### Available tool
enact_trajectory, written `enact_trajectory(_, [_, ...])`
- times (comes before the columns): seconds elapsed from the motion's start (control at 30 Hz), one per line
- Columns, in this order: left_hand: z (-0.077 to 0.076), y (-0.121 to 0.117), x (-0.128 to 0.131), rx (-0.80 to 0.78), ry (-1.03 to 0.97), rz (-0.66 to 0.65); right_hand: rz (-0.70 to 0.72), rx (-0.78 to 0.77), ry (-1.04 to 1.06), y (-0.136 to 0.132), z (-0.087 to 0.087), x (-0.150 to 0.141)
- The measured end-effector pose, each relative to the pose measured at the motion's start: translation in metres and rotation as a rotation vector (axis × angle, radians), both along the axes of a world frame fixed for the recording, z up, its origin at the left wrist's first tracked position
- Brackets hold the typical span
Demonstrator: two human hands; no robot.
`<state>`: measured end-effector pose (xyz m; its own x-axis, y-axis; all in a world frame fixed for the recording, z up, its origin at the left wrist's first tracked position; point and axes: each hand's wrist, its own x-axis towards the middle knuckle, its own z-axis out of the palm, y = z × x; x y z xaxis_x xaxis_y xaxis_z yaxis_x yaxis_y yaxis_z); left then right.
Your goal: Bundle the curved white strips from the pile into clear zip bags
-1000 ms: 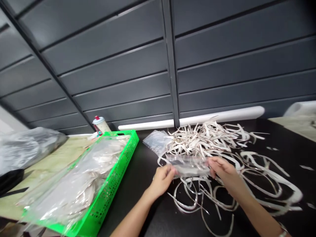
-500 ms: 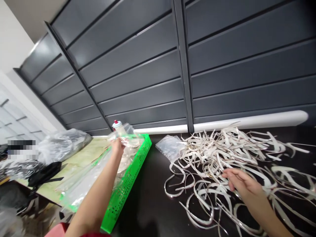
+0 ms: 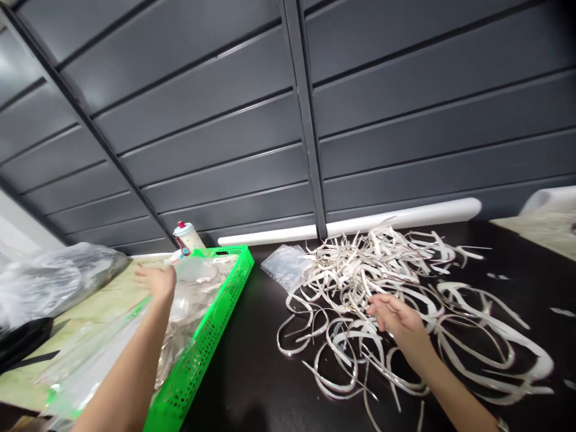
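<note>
My left hand [image 3: 155, 281] is over the left edge of the bright green plastic crate [image 3: 211, 336], fingers stretched to the left with nothing visible in them. Clear plastic bags [image 3: 193, 276] with pale contents lie in the crate. On the dark table, my right hand [image 3: 400, 327] hovers at the near side of a tangled heap of white and silvery curled strips [image 3: 360, 270]. Its fingers are loosely bent and the thumb stands apart; I see no strip held. Flat clear bags [image 3: 285, 267] rest between crate and heap.
Behind the crate stands a bottle with a red top [image 3: 189, 237]. A white roll [image 3: 405, 217] runs along the grey panelled wall [image 3: 225, 120]. To the left, a large clear plastic bundle [image 3: 67, 282] and a black item [image 3: 27, 342] lie on a greenish surface.
My left hand has let go of a clear plastic bag over the crate and moved left, its fingers opening. My right hand stays by the strips. The view has turned right.
</note>
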<state>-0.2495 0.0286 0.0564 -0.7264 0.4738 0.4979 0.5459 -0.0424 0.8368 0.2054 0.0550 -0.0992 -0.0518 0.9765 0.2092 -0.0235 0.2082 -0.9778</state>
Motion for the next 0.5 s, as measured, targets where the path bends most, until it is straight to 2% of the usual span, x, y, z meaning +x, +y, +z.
enact_trajectory(0.1, [0.000,0.017,0.015,-0.025,0.189,0.074,0.011,0.002,0.011,0.001,-0.001,-0.001])
enact_trajectory(0.17, [-0.007,0.031,0.034,-0.099,0.374,0.015,0.012,0.001,0.004,0.001,-0.002,-0.001])
enact_trajectory(0.23, [-0.023,0.045,0.061,-0.221,0.618,-0.107,0.000,0.003,0.005,0.001,-0.001,-0.001])
enact_trajectory(0.3, [-0.049,0.055,0.092,-0.348,0.795,-0.263,-0.016,0.009,0.015,0.002,0.000,-0.001])
enact_trajectory(0.33, [-0.066,0.057,0.108,-0.386,0.816,-0.332,-0.023,0.012,0.020,0.002,0.001,-0.001])
enact_trajectory(0.4, [-0.103,0.056,0.138,-0.439,0.813,-0.437,-0.030,0.024,0.025,0.003,0.003,-0.001])
enact_trajectory(0.5, [-0.156,0.047,0.174,-0.506,0.783,-0.514,-0.035,0.050,0.012,0.006,0.004,-0.002])
